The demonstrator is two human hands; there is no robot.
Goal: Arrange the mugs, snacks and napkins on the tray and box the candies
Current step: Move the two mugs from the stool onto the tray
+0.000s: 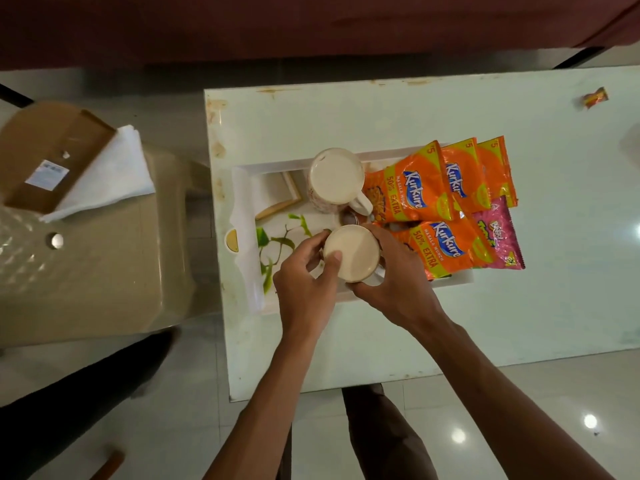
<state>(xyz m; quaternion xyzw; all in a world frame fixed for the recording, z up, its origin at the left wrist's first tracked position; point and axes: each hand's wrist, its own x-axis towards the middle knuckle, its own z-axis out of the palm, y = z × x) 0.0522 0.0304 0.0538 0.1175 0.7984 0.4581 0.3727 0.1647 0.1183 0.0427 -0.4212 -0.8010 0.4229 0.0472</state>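
Mug [350,252], inverted, on tray [460,277] beside second mug [335,179]: your left hand [304,282] and right hand [391,278] grip clamps its sides, seating it.

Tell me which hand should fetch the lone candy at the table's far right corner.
Right, probably. The candy lies far right on the table, on the right hand side; the left hand would cross over the mug both hold.

tray [462,277]: left half open | right blocked: snack packets [433,195] | rear: upturned mug [335,178]
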